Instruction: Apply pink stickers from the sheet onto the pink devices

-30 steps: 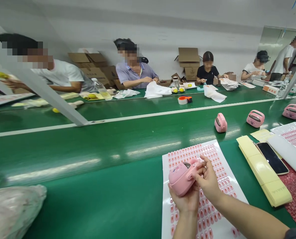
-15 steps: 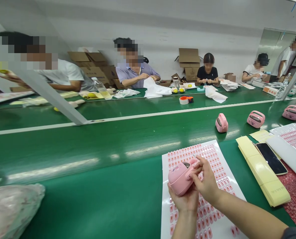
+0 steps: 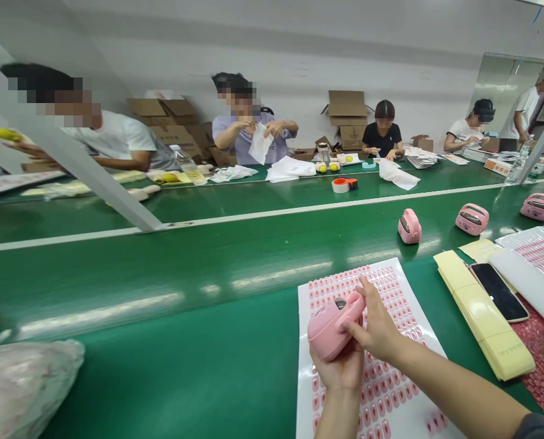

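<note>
A small pink rounded device with a carrying handle and a dark window (image 3: 329, 332) is tilted above a sticker sheet. My left hand (image 3: 343, 369) cups it from below, fingers wrapped under its body. Over its handle side lies my right hand (image 3: 379, 323), the thumb pressed at the handle's pivot and the fingertips at the handle's top. Whether a sticker is between those fingers cannot be made out. Beneath both hands, the white sheet (image 3: 305, 366) carries rows of small pink oval stickers with red centres; some spots near its lower right are bare.
Similar pink devices (image 3: 410, 227) stand along the green belt (image 3: 235, 244). To the right lie a yellow paper stack (image 3: 485, 317), a phone (image 3: 499, 291) and red bubble wrap (image 3: 540, 347). A plastic bag (image 3: 29, 384) sits at left. Several co-workers sit across, behind a slanted post (image 3: 102, 167).
The pink device has turned slightly, showing more of its handle, and my right fingers have shifted upward along it. Across the belt, a co-worker has lifted a white sheet.
</note>
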Available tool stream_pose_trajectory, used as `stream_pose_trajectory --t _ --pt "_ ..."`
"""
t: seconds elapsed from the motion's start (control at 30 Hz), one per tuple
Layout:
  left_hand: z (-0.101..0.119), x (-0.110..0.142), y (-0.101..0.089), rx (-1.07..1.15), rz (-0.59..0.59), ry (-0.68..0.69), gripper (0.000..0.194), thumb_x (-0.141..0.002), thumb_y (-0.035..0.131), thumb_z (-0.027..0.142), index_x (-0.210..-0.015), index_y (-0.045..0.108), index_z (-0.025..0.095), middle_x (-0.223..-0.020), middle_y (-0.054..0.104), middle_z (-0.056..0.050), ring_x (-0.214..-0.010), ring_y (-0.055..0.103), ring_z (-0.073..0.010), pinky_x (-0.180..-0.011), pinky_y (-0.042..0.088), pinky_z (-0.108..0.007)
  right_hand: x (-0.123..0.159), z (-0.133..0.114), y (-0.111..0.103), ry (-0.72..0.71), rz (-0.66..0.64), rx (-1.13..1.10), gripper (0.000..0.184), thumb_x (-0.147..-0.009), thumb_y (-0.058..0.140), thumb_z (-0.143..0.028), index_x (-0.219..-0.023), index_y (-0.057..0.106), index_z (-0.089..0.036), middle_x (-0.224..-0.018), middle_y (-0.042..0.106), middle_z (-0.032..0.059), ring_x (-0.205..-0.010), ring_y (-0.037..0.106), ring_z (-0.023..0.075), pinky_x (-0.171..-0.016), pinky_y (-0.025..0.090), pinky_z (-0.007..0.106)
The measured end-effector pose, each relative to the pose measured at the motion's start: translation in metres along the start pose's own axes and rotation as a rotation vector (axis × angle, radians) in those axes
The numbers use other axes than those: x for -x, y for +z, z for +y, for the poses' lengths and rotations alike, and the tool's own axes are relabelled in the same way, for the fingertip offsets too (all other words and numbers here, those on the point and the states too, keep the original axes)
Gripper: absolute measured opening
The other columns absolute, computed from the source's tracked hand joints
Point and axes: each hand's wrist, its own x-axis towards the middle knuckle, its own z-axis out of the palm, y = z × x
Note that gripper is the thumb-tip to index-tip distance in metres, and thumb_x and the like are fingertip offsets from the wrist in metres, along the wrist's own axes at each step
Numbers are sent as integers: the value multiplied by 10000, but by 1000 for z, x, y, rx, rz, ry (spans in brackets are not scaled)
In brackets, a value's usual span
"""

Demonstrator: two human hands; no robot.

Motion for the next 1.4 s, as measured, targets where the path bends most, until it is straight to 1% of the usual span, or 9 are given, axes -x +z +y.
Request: stream_pose_trajectory --t 0.17,0.33,0.63,0.8,0.93,1.07,1.17,1.3,1.4 --pt "5 1 5 -75 -16 -17 373 -743 528 313 -1108 560 246 -1072 642 -83 -1016 588 -256 -794 515 -372 -44 43 -6 218 128 -48 612 -813 446 -149 -1373 204 -204 -1158 488 126 -892 570 169 -868 461 406" --pt "2 -3 1 -118 57 -37 346 -678 593 439 -974 616 261 -973 665 -68 -864 636 -256 -711 536 -394 -88 87 -25 308 72 10 651 -679 432 23 -1303 348 -143 -1180 444 150 -945 552 194 -925 397 459" --pt "-6 -12 -2 -192 149 -54 337 -726 591 387 -1040 585 266 -937 668 -62 -794 636 -239 -626 533 -374 -102 97 -20 357 -34 -109 692 -633 481 14 -1280 358 -201 -1047 457 55 -763 549 106 -807 475 357" --pt "-3 -10 0 -219 116 -83 354 -721 605 353 -1063 580 268 -875 684 -55 -812 641 -259 -624 532 -405 -106 88 -22 447 -4 -207 682 -624 492 6 -1259 336 -191 -908 436 5 -651 532 83 -691 489 308" --pt "-9 -6 1 -449 109 14 512 -617 706 380 -1094 558 267 -890 678 -36 -806 635 -245 -657 526 -384 -99 62 -30 471 20 -303 649 -666 533 -66 -1252 294 -211 -899 438 -5 -667 563 84 -683 482 283" --pt "-19 1 4 -689 65 161 825 -470 798 304 -1220 455 268 -1071 615 -44 -898 604 -222 -741 498 -316 -80 25 -49 443 -149 -558 670 -617 656 -142 -1200 341 -240 -907 469 -16 -633 586 81 -693 483 290" --pt "-23 8 6 -1014 -42 378 977 -431 798 306 -1297 348 321 -1254 485 -54 -1041 538 -261 -841 454 -359 -66 0 -63 419 -305 -682 710 -559 721 -160 -1171 374 -252 -911 475 -22 -620 574 72 -673 482 283" --pt "-26 12 2 -1272 -172 477 943 -470 765 359 -1295 310 383 -1332 401 -43 -1149 454 -317 -910 400 -474 -57 -17 -72 424 -382 -659 720 -559 694 -102 -1181 366 -256 -911 473 -28 -616 565 60 -622 464 245" --pt "-27 10 -8 -1341 -271 496 889 -524 738 379 -1299 305 338 -1337 390 -77 -1171 436 -323 -934 374 -499 -54 -19 -73 418 -377 -543 721 -579 648 -52 -1206 348 -245 -908 461 -30 -603 556 49 -609 445 234"
